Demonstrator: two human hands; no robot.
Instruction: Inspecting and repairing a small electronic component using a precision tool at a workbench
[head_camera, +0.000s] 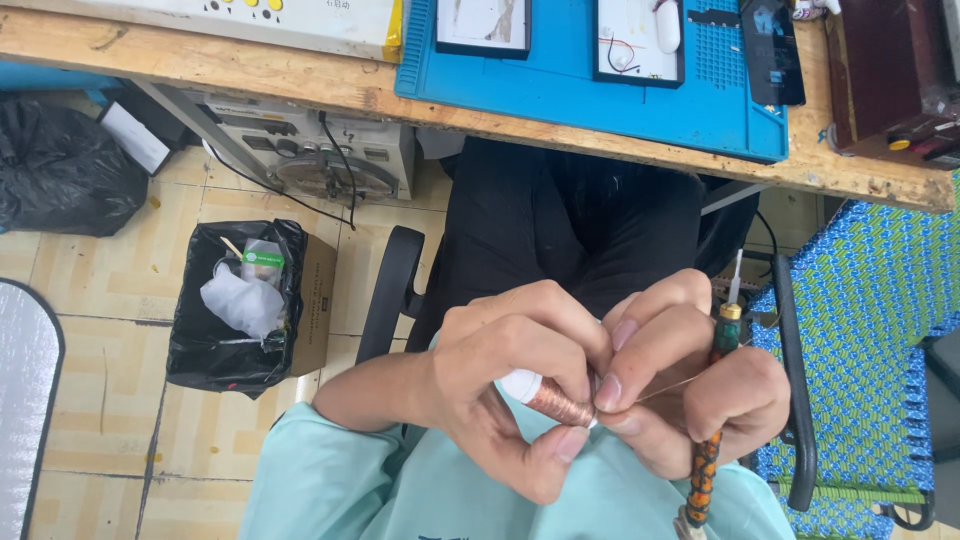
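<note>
My left hand grips a small white spool wound with thin copper wire close to my chest. My right hand meets it, thumb and forefinger pinching the wire's loose end at the spool. A fine strand of wire runs off to the right across my right fingers. Tucked in the same right hand is a slender tool with a green and orange patterned handle, brass collar and thin white tip pointing up. Both hands hover over my lap, below the wooden bench edge.
A blue work mat on the bench carries two black-framed trays and a dark phone. Under the bench stand a grey instrument and a box lined with a black rubbish bag. A black chair armrest and a blue-green woven seat sit at right.
</note>
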